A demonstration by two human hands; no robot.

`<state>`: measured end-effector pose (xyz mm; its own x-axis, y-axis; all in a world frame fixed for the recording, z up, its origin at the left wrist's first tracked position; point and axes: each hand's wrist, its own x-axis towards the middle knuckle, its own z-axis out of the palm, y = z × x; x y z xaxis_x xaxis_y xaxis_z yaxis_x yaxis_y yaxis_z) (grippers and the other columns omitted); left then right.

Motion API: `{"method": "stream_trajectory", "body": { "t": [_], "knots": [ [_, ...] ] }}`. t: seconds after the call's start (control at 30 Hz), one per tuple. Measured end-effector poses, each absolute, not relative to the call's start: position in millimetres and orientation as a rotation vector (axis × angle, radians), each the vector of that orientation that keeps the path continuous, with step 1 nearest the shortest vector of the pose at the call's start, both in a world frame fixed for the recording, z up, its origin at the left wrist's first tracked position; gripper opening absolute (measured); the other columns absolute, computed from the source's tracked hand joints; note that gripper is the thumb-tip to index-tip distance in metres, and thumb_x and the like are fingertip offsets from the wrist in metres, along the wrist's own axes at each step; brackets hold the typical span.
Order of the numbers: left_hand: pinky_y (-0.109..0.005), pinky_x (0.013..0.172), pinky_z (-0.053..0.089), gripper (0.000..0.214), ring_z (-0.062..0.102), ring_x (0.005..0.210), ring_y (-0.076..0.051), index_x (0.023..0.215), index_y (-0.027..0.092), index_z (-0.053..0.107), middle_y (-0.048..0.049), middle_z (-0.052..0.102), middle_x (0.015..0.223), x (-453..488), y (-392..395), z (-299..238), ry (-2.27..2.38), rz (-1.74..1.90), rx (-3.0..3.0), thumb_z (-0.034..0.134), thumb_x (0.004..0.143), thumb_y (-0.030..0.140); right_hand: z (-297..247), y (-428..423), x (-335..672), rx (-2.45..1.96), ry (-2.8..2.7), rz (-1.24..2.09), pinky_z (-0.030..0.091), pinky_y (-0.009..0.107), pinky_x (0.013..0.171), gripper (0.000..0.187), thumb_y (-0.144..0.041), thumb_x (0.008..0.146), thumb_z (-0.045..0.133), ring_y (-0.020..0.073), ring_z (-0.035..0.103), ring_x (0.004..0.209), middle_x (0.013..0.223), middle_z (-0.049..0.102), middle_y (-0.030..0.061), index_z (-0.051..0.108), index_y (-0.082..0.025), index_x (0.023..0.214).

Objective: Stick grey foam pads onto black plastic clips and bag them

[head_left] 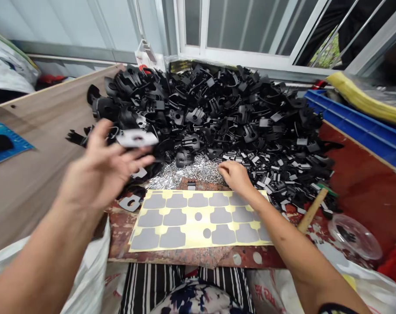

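Observation:
My left hand (pixel 101 168) is raised at the left of the bench, fingers spread and smeared by motion. Just beyond its fingers is a black plastic clip part with a grey face and a hole (pixel 138 138), blurred; no finger is clearly closed round it. My right hand (pixel 235 174) is pinched at the right edge of a heap of small shiny metal pins (pixel 198 169). Whatever its fingertips hold is too small to make out. Between my forearms lies a yellow sheet of grey die-cut stickers (pixel 198 216), with several stickers gone from its middle.
Black plastic clip parts (pixel 211 102) are heaped across the back. Small black pieces (pixel 279 174) spread at right, near a wooden-handled tool (pixel 312 210) and a clear plastic tub (pixel 354 237). A blue crate (pixel 357 126) stands far right; a wooden board (pixel 44 144) is at left.

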<state>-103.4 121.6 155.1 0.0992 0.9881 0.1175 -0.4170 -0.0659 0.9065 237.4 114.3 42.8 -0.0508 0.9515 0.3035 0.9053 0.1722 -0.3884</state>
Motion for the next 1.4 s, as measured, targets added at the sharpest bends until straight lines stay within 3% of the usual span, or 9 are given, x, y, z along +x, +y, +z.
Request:
{"method": "stream_trajectory", "body": {
  "t": [0.1, 0.27, 0.43, 0.57, 0.67, 0.77, 1.1, 1.27, 1.4],
  "knots": [
    [-0.051, 0.097, 0.06, 0.064, 0.07, 0.112, -0.03, 0.137, 0.032, 0.053, -0.0045, 0.073, 0.113, -104.1, 137.5, 171.1, 0.787, 1.533, 0.94, 0.077, 0.078, 0.023, 39.3, 170.5, 227.9, -1.831, -1.944, 0.015, 0.045, 0.037, 0.099, 0.023, -0.019, 0.102, 0.055, 0.0263, 0.062, 0.115, 0.122, 0.072, 0.0146, 0.073, -0.016, 0.115],
    [-0.034, 0.079, 0.062, 0.049, 0.073, 0.086, -0.021, 0.127, 0.02, 0.061, -0.0097, 0.075, 0.1, -71.6, 100.4, 85.3, 0.942, 0.885, 0.758, 0.08, 0.082, 0.015, 21.3, 218.7, 211.3, -2.037, -1.903, -0.075, 0.039, 0.046, 0.099, 0.029, -0.027, 0.099, 0.061, 0.0342, 0.057, 0.119, 0.13, 0.067, 0.0265, 0.067, -0.007, 0.119],
    [-0.029, 0.077, 0.059, 0.039, 0.071, 0.077, -0.017, 0.122, 0.015, 0.063, -0.0094, 0.074, 0.089, -51.6, 68.5, 30.2, 0.869, 0.761, 0.637, 0.078, 0.086, 0.018, 39.3, 196.6, 214.0, -2.053, -1.977, -0.131, 0.033, 0.046, 0.098, 0.034, -0.025, 0.108, 0.041, 0.0296, 0.063, 0.099, 0.101, 0.075, 0.0201, 0.072, -0.011, 0.102],
    [-0.034, 0.089, 0.06, 0.07, 0.073, 0.099, -0.021, 0.146, 0.027, 0.048, -0.0104, 0.073, 0.114, -29.3, 60.2, 35.0, 0.787, 0.865, 0.568, 0.08, 0.085, 0.019, 42.6, 108.2, 183.8, -1.746, -2.173, -0.175, 0.039, 0.047, 0.096, 0.033, -0.031, 0.109, 0.044, 0.0298, 0.064, 0.102, 0.102, 0.077, 0.0136, 0.074, -0.019, 0.103],
    [-0.029, 0.08, 0.06, 0.079, 0.071, 0.096, -0.018, 0.151, 0.038, 0.042, -0.0057, 0.069, 0.121, -14.5, 54.6, 38.3, 0.774, 0.942, 0.549, 0.08, 0.084, 0.018, 23.8, 36.9, 157.3, -1.297, -2.261, -0.065, 0.043, 0.049, 0.106, 0.029, -0.017, 0.106, 0.047, 0.0266, 0.064, 0.118, 0.119, 0.076, 0.0078, 0.073, -0.025, 0.116],
    [-0.022, 0.059, 0.056, 0.058, 0.066, 0.072, -0.014, 0.139, 0.031, 0.055, -0.0018, 0.067, 0.093, -15.1, 56.7, 34.0, 0.936, 0.966, 0.578, 0.074, 0.086, 0.018, 2.9, 2.2, 156.0, -1.249, -2.005, 0.217, 0.047, 0.048, 0.109, 0.028, -0.015, 0.103, 0.054, 0.0257, 0.06, 0.13, 0.136, 0.07, 0.0062, 0.073, -0.026, 0.121],
    [-0.035, 0.072, 0.066, 0.035, 0.077, 0.08, -0.023, 0.112, 0.023, 0.054, -0.006, 0.069, 0.095, -31.7, 86.4, 10.6, 1.018, 0.952, 0.455, 0.06, 0.087, 0.0, -22.5, 15.1, 184.8, -1.494, -1.601, 0.812, 0.049, 0.048, 0.104, 0.028, -0.023, 0.096, 0.05, 0.0275, 0.066, 0.112, 0.114, 0.074, 0.0084, 0.075, -0.023, 0.109],
    [-0.024, 0.061, 0.059, 0.037, 0.076, 0.077, -0.021, 0.112, 0.025, 0.05, -0.0072, 0.069, 0.099, -34.1, 91.0, 8.2, 0.997, 0.966, 0.367, 0.064, 0.087, 0.001, 0.1, 8.5, 207.5, -1.046, -1.52, 1.517, 0.05, 0.043, 0.099, 0.024, -0.042, 0.094, 0.066, 0.0265, 0.069, 0.106, 0.107, 0.076, 0.0088, 0.07, -0.021, 0.105],
    [-0.026, 0.063, 0.059, 0.051, 0.071, 0.076, -0.017, 0.122, 0.029, 0.055, -0.0032, 0.067, 0.102, -36.8, 80.6, 10.7, 0.904, 0.992, 0.427, 0.075, 0.08, 0.006, 7.5, 7.8, 197.9, -1.06, -1.287, 1.191, 0.052, 0.035, 0.089, 0.025, -0.03, 0.081, 0.08, 0.0207, 0.067, 0.092, 0.092, 0.07, 0.0019, 0.064, -0.024, 0.099]
  ]
}}
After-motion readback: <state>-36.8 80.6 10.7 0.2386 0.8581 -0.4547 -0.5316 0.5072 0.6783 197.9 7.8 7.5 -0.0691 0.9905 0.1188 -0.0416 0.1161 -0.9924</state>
